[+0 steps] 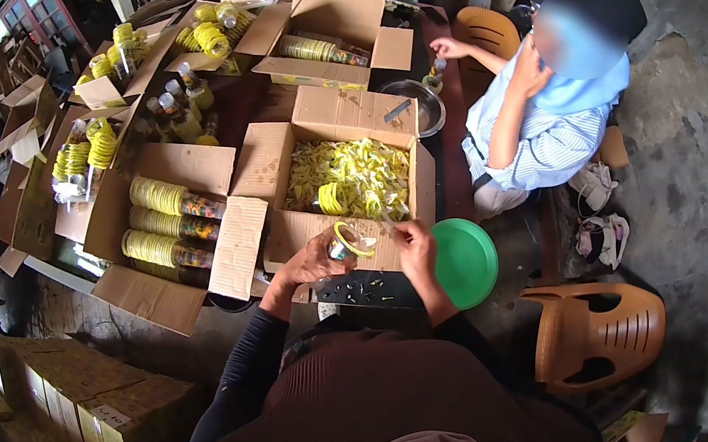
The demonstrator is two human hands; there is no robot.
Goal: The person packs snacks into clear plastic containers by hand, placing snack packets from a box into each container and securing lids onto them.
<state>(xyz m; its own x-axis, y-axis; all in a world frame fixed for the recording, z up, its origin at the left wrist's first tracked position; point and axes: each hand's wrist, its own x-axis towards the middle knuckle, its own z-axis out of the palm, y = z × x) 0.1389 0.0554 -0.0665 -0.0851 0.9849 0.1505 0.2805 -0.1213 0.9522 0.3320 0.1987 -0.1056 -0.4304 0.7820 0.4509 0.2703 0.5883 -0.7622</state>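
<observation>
Cup (343,246), clear and round with a yellow rim, clamped in the left hand (314,260) at the cardboard box's (299,231) near edge! Right hand's (416,246) fingertips bunch together just beside it; I can't tell on what. Crinkly yellow strips (354,164) fill the box; smooth green basin (467,264) to the right.

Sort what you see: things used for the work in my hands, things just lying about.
Seemingly in use:
yellow-rimmed cup, in left hand
carton of yellow pieces

Lying about:
shoes on the floor
orange chair at your right
</observation>
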